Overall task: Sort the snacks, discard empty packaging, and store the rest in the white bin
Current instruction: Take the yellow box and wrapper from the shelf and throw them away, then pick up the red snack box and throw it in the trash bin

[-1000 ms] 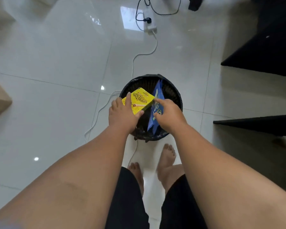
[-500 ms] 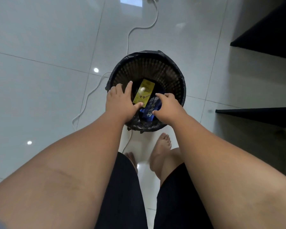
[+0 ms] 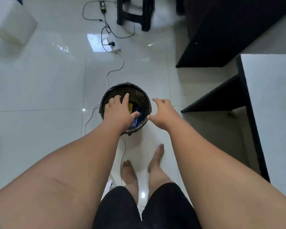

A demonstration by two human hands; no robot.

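Wrappers are binned: yellow packet (image 3: 130,108) and blue packet (image 3: 136,121) lie inside the wastebasket (image 3: 139,93). My left hand (image 3: 120,113) hovers over its mouth, fingers loosely spread, empty. My right hand (image 3: 162,113) is just beside the rim, fingers relaxed. I'd lift straight up, clear of the liner.

The wastebasket (image 3: 139,93) is a dark lattice weave with a black rim. Inside shows a yellow packet (image 3: 130,107) and, at its 5 o'clock, a blue packet (image 3: 136,122) with white print. The floor (image 3: 40,80) is glossy white tile.
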